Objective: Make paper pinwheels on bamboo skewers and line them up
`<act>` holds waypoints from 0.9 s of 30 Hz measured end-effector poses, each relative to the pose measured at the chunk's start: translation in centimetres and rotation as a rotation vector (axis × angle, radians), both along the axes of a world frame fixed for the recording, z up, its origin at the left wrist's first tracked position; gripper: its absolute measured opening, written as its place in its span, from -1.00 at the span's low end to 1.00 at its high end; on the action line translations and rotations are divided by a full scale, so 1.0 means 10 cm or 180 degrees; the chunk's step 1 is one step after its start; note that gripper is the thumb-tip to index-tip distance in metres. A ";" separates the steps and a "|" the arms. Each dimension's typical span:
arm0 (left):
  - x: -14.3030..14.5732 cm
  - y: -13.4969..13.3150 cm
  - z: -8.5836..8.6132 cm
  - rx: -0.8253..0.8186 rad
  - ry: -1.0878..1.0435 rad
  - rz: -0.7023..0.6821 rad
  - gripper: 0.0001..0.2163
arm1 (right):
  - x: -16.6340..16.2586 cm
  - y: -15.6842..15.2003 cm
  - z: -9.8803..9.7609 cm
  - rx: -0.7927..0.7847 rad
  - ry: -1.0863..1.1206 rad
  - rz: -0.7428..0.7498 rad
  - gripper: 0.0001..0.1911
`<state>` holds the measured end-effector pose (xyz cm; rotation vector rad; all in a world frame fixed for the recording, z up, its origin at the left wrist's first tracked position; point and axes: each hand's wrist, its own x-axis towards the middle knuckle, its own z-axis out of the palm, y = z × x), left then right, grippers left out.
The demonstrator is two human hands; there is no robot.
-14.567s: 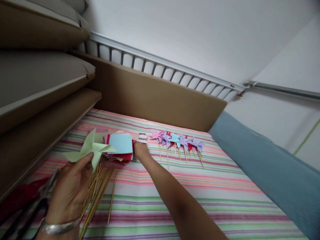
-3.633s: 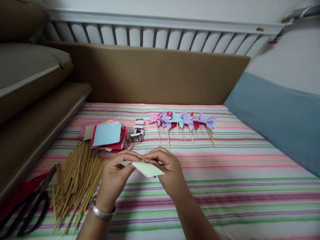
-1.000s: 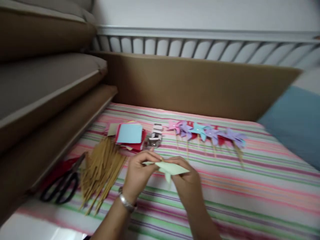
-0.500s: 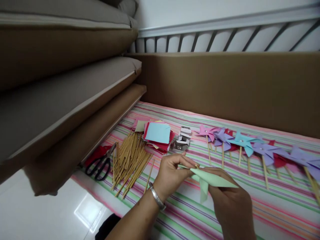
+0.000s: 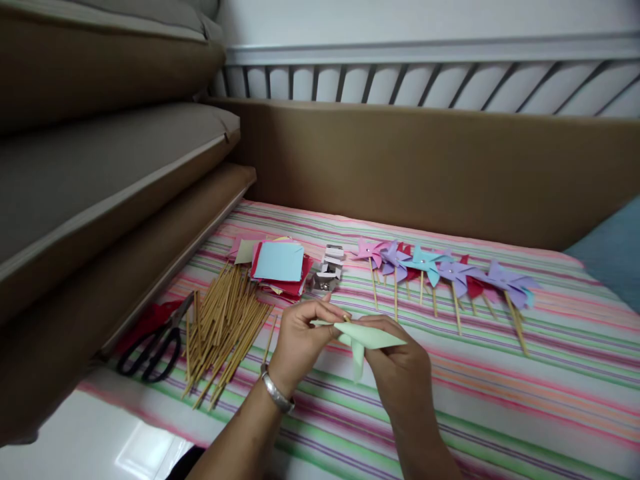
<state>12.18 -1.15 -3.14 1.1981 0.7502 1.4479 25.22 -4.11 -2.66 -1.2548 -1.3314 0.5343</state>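
A pale green paper pinwheel [image 5: 370, 335] is held between my two hands, above the striped cloth. My left hand [image 5: 305, 333], with a silver bangle at the wrist, pinches its left side near the middle, where the tip of a wooden stick [image 5: 347, 318] shows. My right hand [image 5: 403, 363] grips the paper from behind and below on the right; some of its fingers are hidden by the paper. One folded blade hangs down between the hands. Most of the stick is out of sight.
Wooden sticks [image 5: 225, 333] lie heaped at the left beside black-handled scissors [image 5: 153, 350]. Behind are stacked paper squares [image 5: 277, 261] and a small open box [image 5: 327, 270]. Several finished pinwheels [image 5: 425, 260] lie in a row to the right. Thick cushions [image 5: 125, 193] are piled at the left.
The view has turned to the right, so everything sits further left in the picture. Both hands keep their hold on the green pinwheel, with little change in their grip.
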 end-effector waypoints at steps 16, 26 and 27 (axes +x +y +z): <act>-0.02 0.01 -0.09 -0.0016 0.0386 0.0064 -0.91 | -0.01 0.04 0.02 0.0023 0.0336 0.0175 -0.86; -0.02 0.04 -0.17 -0.0387 0.0497 0.0353 -0.92 | -0.04 0.07 -0.03 0.0011 0.0409 0.0019 -0.85; -0.02 0.04 -0.15 -0.0404 0.0509 0.0380 -0.91 | -0.04 0.07 -0.04 0.0025 0.0416 0.0027 -0.85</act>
